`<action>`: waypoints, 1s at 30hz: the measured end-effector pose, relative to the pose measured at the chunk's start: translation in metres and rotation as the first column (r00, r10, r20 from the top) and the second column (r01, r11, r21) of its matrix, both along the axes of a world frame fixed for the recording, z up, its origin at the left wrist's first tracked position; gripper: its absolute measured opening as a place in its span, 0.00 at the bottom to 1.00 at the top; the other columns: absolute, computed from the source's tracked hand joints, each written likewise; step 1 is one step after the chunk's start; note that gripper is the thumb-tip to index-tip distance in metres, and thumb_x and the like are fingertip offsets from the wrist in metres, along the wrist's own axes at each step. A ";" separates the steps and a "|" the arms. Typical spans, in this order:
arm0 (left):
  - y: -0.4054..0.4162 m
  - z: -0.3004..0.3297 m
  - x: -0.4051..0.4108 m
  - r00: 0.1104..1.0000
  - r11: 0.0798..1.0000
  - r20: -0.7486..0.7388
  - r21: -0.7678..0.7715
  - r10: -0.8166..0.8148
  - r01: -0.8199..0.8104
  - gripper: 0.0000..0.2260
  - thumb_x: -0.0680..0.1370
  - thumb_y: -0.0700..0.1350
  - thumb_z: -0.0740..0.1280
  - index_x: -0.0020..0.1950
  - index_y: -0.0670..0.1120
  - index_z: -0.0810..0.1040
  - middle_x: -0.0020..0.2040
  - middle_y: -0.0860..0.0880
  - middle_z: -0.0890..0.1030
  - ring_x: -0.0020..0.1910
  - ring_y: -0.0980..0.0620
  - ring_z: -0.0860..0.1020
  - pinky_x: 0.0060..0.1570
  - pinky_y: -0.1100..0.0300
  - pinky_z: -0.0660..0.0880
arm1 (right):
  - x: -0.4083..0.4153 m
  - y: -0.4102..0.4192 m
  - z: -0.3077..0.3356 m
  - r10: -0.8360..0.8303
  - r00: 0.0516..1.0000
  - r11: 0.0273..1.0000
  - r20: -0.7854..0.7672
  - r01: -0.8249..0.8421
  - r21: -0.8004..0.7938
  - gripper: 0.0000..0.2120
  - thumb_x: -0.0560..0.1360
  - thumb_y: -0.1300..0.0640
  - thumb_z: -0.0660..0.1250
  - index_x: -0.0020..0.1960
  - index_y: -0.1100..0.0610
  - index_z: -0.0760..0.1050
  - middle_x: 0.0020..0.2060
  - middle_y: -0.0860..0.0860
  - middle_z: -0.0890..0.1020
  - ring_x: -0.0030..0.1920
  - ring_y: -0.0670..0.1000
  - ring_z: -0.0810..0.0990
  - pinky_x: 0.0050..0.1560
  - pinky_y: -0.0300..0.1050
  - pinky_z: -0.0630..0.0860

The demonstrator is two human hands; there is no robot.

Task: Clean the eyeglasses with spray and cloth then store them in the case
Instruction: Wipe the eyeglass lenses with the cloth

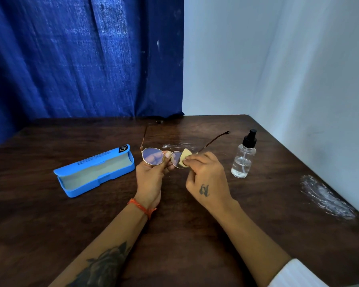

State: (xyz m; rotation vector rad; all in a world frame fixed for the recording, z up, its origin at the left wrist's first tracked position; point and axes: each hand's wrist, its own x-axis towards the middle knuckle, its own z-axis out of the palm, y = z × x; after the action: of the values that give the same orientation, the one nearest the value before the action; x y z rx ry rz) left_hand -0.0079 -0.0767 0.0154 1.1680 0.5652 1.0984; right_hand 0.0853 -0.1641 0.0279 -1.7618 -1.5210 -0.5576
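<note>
While cloth [184, 156] half-hides lens, temple tip blurred

A plain indoor room corner, its kind untellable; a blue curtain [81, 59] is hanging behind a dark wooden table [50, 214]; white walls [278, 69] are meeting beside it.
</note>
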 end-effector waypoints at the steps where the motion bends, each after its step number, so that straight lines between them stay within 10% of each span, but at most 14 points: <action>1: 0.000 0.000 0.000 1.000 1.000 -0.001 0.004 -0.004 0.004 0.10 0.76 0.38 0.64 0.53 0.35 0.78 0.43 0.43 0.82 0.38 0.56 0.80 0.40 0.65 0.78 | -0.001 0.002 -0.001 -0.017 1.000 1.000 0.023 0.017 -0.009 0.20 0.65 0.62 0.54 0.46 0.63 0.82 0.42 0.55 0.84 0.42 0.54 0.79 0.43 0.42 0.78; 16: 0.001 0.008 -0.004 0.995 0.967 0.035 -0.235 -0.096 0.102 0.06 0.75 0.36 0.64 0.43 0.43 0.80 0.34 0.51 0.83 0.35 0.57 0.80 0.37 0.66 0.79 | 0.015 -0.003 0.000 0.165 0.965 0.983 0.205 -0.178 0.050 0.06 0.67 0.64 0.71 0.44 0.58 0.82 0.41 0.51 0.84 0.39 0.52 0.80 0.43 0.43 0.76; 20: 0.000 0.010 -0.003 0.988 0.969 -0.016 -0.201 -0.151 0.145 0.03 0.74 0.38 0.66 0.41 0.43 0.79 0.37 0.49 0.79 0.36 0.58 0.78 0.38 0.67 0.78 | 0.022 -0.010 0.012 0.165 0.981 0.978 -0.104 -0.149 0.147 0.05 0.67 0.61 0.73 0.43 0.56 0.82 0.37 0.48 0.84 0.37 0.47 0.81 0.40 0.41 0.76; 23: 0.001 0.011 -0.003 0.985 0.973 -0.041 -0.167 -0.167 0.158 0.02 0.73 0.40 0.68 0.43 0.43 0.80 0.38 0.50 0.79 0.39 0.58 0.78 0.42 0.66 0.77 | 0.021 -0.014 0.021 0.238 0.835 0.971 -0.496 -0.187 0.151 0.05 0.68 0.61 0.74 0.43 0.56 0.81 0.36 0.47 0.84 0.31 0.44 0.82 0.32 0.38 0.77; 30: -0.002 0.012 -0.004 0.987 0.974 -0.042 -0.169 -0.158 0.149 0.03 0.73 0.39 0.68 0.43 0.41 0.81 0.37 0.47 0.81 0.34 0.58 0.78 0.37 0.68 0.78 | 0.024 -0.013 0.026 0.332 0.359 0.943 -0.873 -0.148 0.298 0.07 0.69 0.66 0.71 0.36 0.56 0.78 0.28 0.46 0.81 0.29 0.43 0.77 0.29 0.35 0.71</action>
State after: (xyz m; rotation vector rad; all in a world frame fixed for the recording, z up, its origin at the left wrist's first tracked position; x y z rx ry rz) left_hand -0.0114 -0.0785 0.0276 1.0809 0.5868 0.8730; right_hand 0.1093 -0.1773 0.0540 -1.2486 -0.8136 0.4451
